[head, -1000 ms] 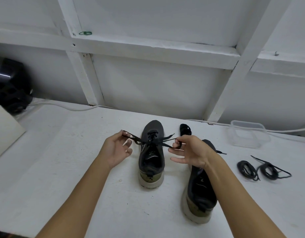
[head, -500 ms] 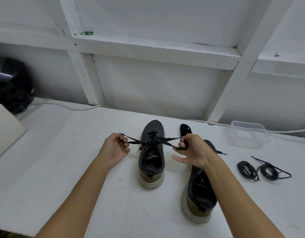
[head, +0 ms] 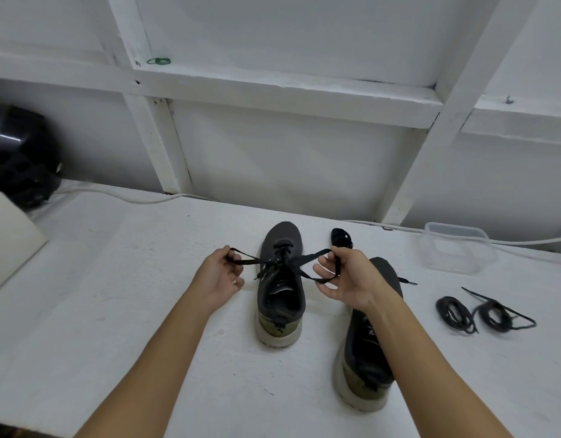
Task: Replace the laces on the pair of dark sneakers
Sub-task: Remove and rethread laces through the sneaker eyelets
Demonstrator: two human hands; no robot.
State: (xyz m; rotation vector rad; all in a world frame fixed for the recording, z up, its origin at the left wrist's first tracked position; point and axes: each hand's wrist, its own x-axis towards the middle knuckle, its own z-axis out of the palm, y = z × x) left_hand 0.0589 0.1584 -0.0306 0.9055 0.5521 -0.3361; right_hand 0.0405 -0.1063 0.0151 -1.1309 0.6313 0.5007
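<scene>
Dark sneaker lengthwise, toe toward the wall.

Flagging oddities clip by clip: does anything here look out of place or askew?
Little stands out. The two sneakers are staggered: the right sneaker sits nearer than the left sneaker. A green band lies on the wall ledge, unrelated to the work. Two coiled laces lie loose at right.

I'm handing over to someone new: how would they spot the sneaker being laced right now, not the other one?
On the white table, two dark sneakers stand heels toward the camera. The one being laced is the farther, left-hand shoe, between the left hand and right hand. Unlike the nearer sneaker under the right forearm, it has a black lace stretched out both ways from its eyelets to the two hands.
</scene>
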